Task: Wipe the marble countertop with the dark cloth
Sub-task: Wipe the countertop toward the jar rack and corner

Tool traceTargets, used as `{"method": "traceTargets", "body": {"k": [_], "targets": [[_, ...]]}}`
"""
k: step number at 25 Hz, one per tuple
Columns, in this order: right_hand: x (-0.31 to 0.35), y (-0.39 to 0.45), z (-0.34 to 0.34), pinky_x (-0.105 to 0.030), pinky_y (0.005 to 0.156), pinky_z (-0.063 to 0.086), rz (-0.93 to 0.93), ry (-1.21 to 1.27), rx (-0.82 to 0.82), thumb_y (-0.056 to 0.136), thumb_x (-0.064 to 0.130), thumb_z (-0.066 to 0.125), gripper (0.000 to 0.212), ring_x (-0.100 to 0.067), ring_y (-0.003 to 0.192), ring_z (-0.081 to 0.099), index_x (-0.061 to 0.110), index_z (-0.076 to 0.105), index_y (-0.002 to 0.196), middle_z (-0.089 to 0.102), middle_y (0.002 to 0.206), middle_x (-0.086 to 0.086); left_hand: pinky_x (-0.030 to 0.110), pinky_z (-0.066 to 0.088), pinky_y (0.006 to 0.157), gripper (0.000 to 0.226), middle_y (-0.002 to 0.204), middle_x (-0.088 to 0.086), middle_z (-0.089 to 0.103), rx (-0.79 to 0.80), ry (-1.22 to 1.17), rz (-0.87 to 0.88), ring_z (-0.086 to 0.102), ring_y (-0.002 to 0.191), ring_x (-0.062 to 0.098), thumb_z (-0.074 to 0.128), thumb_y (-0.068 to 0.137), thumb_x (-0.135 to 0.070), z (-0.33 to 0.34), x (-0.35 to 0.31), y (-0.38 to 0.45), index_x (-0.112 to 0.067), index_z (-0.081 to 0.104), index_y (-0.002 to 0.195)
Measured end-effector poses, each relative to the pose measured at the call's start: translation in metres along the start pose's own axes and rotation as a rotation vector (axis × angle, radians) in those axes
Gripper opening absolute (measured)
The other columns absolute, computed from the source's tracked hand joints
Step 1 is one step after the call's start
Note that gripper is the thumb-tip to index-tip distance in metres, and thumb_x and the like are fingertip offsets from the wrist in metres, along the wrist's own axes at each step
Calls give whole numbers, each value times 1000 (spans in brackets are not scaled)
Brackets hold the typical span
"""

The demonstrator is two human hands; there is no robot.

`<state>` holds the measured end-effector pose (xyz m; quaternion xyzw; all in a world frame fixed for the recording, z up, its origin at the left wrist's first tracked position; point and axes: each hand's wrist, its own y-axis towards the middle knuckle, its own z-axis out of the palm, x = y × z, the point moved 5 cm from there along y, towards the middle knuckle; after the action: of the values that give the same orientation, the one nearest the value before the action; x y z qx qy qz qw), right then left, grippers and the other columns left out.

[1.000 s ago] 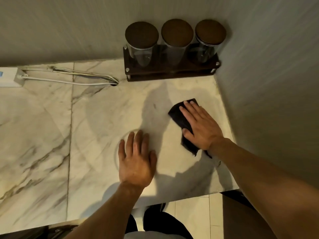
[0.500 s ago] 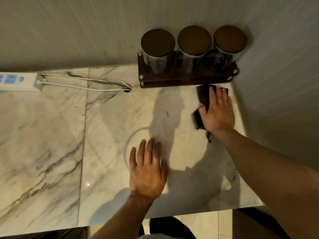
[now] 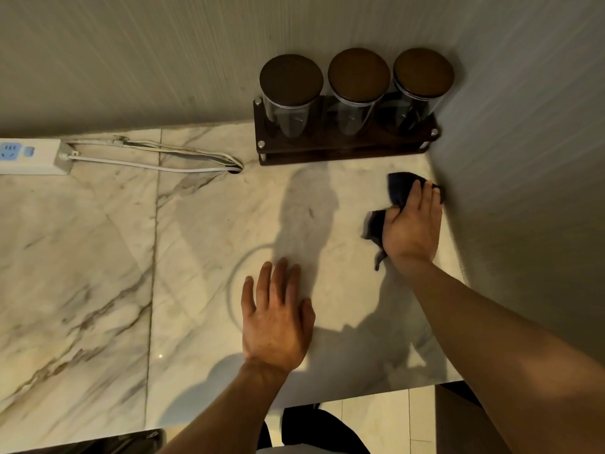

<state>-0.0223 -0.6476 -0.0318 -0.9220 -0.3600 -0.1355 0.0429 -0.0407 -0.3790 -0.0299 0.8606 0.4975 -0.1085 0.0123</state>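
Observation:
The white marble countertop (image 3: 98,257) with grey veins fills most of the head view. My right hand (image 3: 412,224) presses the dark cloth (image 3: 399,188) flat on the marble at the right edge, against the side wall. The cloth sticks out beyond the fingertips and to the left of the thumb; the rest is hidden under the palm. My left hand (image 3: 278,316) lies flat on the marble near the front edge, fingers spread, holding nothing. A faint ring mark (image 3: 239,273) shows on the stone beside it.
A dark wooden rack (image 3: 343,152) with three lidded glass jars (image 3: 358,93) stands in the back right corner. A white power strip (image 3: 29,157) and its cables (image 3: 147,158) lie at the back left. The counter's front edge (image 3: 360,396) drops to a tiled floor.
My right hand slid the cloth from the middle right of the counter back toward the rack, then a little forward along the side wall. My left hand stayed planted.

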Motion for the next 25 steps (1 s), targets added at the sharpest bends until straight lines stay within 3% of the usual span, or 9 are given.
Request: {"method": "traceTargets", "body": {"k": [10,18,25], "targets": [[-33,-71,-9,-38,119,7,78,4,-26,95,21,36,58,-28,146,10,5,20,149,20,157,-16,57,22,111,53,142,15,48,-56,-57,29,35,135,37,42,91,-37,-1,0,-2,-9,49,136],[-64,-139,-19,-41,119,11,129,20,-54,94,21,39,57,-29,145,13,5,26,147,23,156,-14,53,11,116,56,150,12,36,-32,-53,41,21,141,33,27,95,-43,12,5,-1,-15,33,142],[-85,-187,-27,-44,119,11,187,-14,-36,95,22,38,56,-27,146,13,7,25,147,24,156,-12,47,12,115,53,148,11,38,-12,-287,43,25,139,31,49,89,-32,-2,13,2,-14,44,138]]}}
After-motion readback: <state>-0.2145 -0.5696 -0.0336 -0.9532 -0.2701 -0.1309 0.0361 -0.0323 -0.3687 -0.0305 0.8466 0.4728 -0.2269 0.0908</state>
